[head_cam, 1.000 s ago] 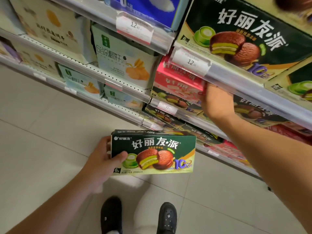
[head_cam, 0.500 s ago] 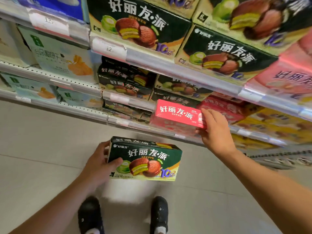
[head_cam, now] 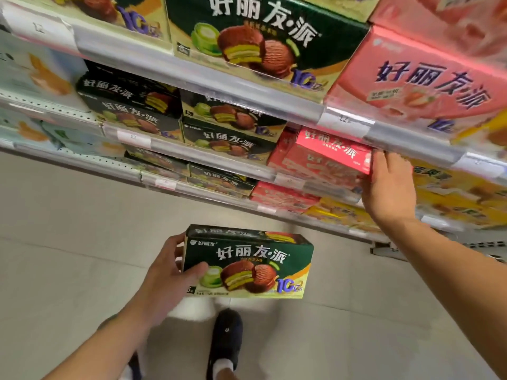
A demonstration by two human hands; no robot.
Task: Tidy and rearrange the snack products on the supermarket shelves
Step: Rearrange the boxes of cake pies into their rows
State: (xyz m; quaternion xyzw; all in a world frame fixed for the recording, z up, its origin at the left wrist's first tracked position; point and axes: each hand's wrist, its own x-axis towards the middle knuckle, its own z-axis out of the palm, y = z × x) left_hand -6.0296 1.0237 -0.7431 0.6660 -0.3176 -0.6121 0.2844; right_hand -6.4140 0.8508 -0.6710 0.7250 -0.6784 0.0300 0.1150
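Observation:
My left hand (head_cam: pixel 167 281) grips the left end of a green chocolate-pie box (head_cam: pixel 247 266), thumb on its front, and holds it level in the air above the floor. My right hand (head_cam: pixel 389 187) holds the right end of a red pie box (head_cam: pixel 333 149), which sits tilted on top of other red boxes (head_cam: pixel 307 168) on the middle shelf, just under the upper shelf rail (head_cam: pixel 219 86). Green pie boxes (head_cam: pixel 227 133) are stacked to the left of the red ones.
The upper shelf carries big green boxes (head_cam: pixel 263 37) and a pink box (head_cam: pixel 417 83). Yellow boxes (head_cam: pixel 455 196) lie right of my right hand. Pale biscuit boxes (head_cam: pixel 35 75) fill the left. The lower shelf (head_cam: pixel 219 185) holds more boxes. My shoe (head_cam: pixel 226 338) stands on the tiled floor.
My right hand pulled the red box out from the left stack and carried it right, onto the red boxes. The view swung right. The green box stayed in my left hand.

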